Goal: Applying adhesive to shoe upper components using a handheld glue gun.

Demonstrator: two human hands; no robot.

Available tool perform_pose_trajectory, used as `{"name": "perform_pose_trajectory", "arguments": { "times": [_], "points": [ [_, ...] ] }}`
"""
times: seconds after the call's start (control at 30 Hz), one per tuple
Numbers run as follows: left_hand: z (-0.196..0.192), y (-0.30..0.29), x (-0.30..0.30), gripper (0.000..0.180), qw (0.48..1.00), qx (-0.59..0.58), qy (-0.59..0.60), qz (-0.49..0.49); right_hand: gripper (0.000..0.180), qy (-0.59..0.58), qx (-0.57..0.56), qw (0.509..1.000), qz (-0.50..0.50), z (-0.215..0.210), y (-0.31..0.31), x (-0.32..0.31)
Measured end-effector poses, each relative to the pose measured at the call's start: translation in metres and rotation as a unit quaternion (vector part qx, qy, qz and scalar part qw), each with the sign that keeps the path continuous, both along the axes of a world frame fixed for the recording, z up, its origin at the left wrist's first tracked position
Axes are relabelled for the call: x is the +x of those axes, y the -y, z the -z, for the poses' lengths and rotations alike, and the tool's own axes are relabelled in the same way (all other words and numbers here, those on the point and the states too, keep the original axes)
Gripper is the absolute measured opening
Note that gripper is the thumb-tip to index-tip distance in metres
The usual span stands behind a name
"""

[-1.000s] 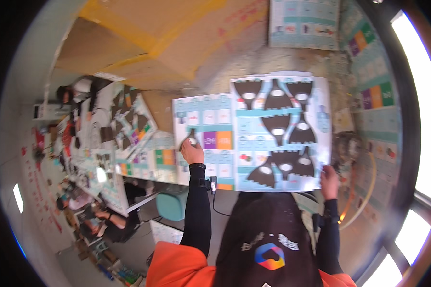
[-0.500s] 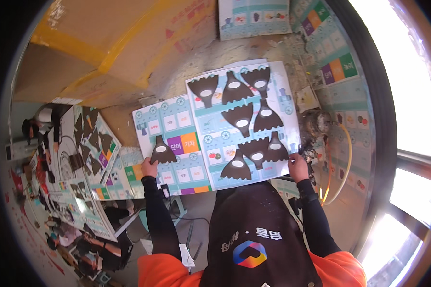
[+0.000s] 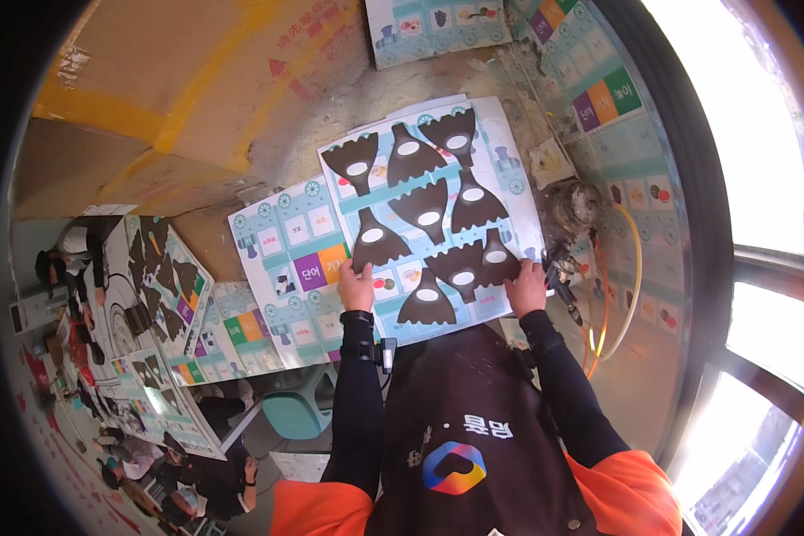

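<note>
Cardboard boxes (image 3: 152,98), brown with yellow tape, stacked at upper left.
Work surface (image 3: 322,125), worn and mottled grey-brown, bearing all sheets.
Printed sheet (image 3: 509,192), pale blue with a train border, lying centre, covered with nine dark fish-tail cutouts (image 3: 429,210), each with a white oval; near edge just in front of the body.
Second printed sheet (image 3: 290,259), white and blue squares with purple and orange blocks, lying left of and partly under the first.
Further sheets (image 3: 161,277) of the same kind, spread at far left beside other seated people.
Small teal stool (image 3: 295,415), below the table edge at lower left.
Orange hose (image 3: 630,268), curved along the right side.
Left hand (image 3: 357,288), laid flat on the lower left edge of the cutout sheet, fingers extended, pressing rather than grasping; black wristband and black sleeve.
Right hand (image 3: 527,288), resting on the lower right edge of the same sheet, fingers spread, nothing gripped; black sleeve.
</note>
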State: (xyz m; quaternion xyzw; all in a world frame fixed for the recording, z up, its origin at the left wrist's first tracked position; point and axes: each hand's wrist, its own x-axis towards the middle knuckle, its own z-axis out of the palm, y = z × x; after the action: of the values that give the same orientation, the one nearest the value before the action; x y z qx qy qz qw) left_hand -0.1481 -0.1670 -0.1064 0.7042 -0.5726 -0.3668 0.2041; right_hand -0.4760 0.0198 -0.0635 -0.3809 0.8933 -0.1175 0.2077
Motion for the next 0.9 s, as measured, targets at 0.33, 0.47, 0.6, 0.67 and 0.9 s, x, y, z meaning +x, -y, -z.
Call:
{"name": "perform_pose_trajectory", "arguments": {
  "times": [0.33, 0.47, 0.6, 0.67, 0.9],
  "points": [
    [-0.023, -0.121, -0.036, 0.046, 0.951, -0.011, 0.258, 0.167, 0.033, -0.018, 0.042, 0.999, -0.019, 0.020, -0.002, -0.017],
    [-0.011, -0.124, -0.031, 0.032, 0.946, 0.098, 0.248, 0.183, 0.022, 0.098, 0.059, 0.993, 0.013, 0.003, 0.000, -0.024],
    [-0.008, -0.126, 0.005, 0.032, 0.971, 0.101, 0.176, 0.130, 0.020, 0.077, 0.031, 0.996, -0.019, 0.001, -0.011, -0.029],
    [-0.024, -0.122, 0.012, 0.033, 0.969, 0.099, 0.206, 0.092, 0.020, 0.078, 0.060, 0.995, -0.003, -0.005, -0.018, -0.035],
    [-0.078, -0.103, -0.057, 0.044, 0.929, -0.078, 0.317, 0.177, 0.019, 0.103, 0.004, 0.995, -0.012, 0.015, -0.033, -0.034]
  ]
}}
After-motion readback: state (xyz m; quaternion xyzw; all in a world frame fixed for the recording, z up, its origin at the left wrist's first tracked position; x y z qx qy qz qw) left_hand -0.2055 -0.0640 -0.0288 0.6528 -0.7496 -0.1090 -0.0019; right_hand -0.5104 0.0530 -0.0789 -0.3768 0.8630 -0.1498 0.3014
